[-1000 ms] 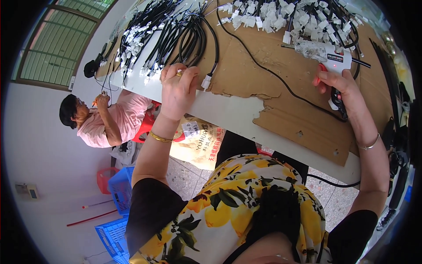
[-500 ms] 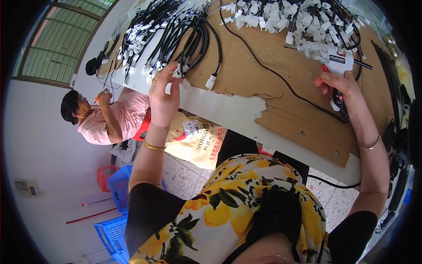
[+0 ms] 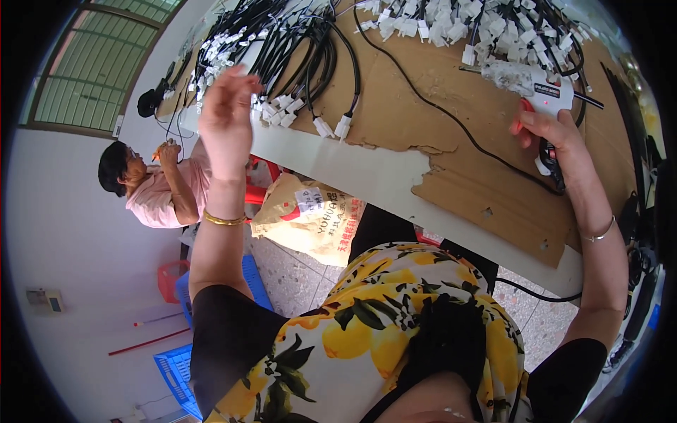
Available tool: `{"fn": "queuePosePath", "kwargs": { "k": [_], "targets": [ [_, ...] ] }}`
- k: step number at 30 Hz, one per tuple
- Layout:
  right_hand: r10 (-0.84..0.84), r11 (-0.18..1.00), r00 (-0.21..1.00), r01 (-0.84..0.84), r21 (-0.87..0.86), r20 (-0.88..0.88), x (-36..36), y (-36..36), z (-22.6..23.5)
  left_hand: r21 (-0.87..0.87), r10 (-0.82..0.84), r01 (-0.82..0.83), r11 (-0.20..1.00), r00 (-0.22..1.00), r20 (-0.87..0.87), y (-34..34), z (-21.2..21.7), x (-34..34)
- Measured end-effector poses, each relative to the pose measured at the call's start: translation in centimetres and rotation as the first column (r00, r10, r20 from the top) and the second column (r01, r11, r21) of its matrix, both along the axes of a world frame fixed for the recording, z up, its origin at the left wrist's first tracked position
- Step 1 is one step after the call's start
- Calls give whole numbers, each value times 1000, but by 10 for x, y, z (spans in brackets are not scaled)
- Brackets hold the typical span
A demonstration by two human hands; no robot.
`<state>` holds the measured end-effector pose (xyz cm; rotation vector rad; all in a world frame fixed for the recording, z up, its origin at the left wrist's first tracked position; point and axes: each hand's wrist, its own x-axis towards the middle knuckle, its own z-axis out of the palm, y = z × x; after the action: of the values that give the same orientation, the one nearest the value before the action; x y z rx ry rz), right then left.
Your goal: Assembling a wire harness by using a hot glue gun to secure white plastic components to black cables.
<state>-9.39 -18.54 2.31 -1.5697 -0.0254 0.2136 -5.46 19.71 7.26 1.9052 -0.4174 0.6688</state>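
Observation:
My right hand (image 3: 555,132) is closed around the handle of a white hot glue gun (image 3: 555,95) with a red trigger, over the right part of the table. Its nozzle points left and a clear glue-smeared cover wraps the front; a black stick shows at the back. My left hand (image 3: 227,123) is raised at the table's near left edge, fingers loosely bent and apart, somewhat blurred, with nothing visible in them. Beside it lie black cables (image 3: 328,67) ending in white connectors (image 3: 282,109). Two connector ends (image 3: 343,127) rest on the cardboard's edge.
A heap of white connectors (image 3: 451,28) covers the far side. Brown cardboard (image 3: 486,204) lies on the white table (image 3: 367,166), crossed by a black cord (image 3: 451,123). A person in pink (image 3: 166,187) sits at left, near a printed paper sack (image 3: 310,218) and blue crates (image 3: 176,374).
My left hand has moved left and slightly up, away from a connector end now lying beside another on the table. My right hand with the glue gun has barely moved.

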Motion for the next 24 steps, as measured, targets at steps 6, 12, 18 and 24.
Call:
{"fn": "queuePosePath", "kwargs": {
  "k": [6, 12, 18, 24],
  "targets": [
    [-2, 1000, 1000, 2, 4, -31, 0, 4, 3, 679, 161, -212, 703, 977, 138, 10, -59, -22],
    [19, 998, 1000, -19, -55, -6, 0, -1, 0, 635, 341, -269, 724, 940, 9, -12, -75, -24],
    [-29, 999, 999, 29, -31, -12, -3, 5, 5, 600, 378, -392, 698, 913, 157, -12, -71, -18],
    [-18, 1000, 999, 19, 18, -36, -1, 1, 1, 710, 284, -416, 568, 909, 306, -1, -65, -20]
  ]
}}
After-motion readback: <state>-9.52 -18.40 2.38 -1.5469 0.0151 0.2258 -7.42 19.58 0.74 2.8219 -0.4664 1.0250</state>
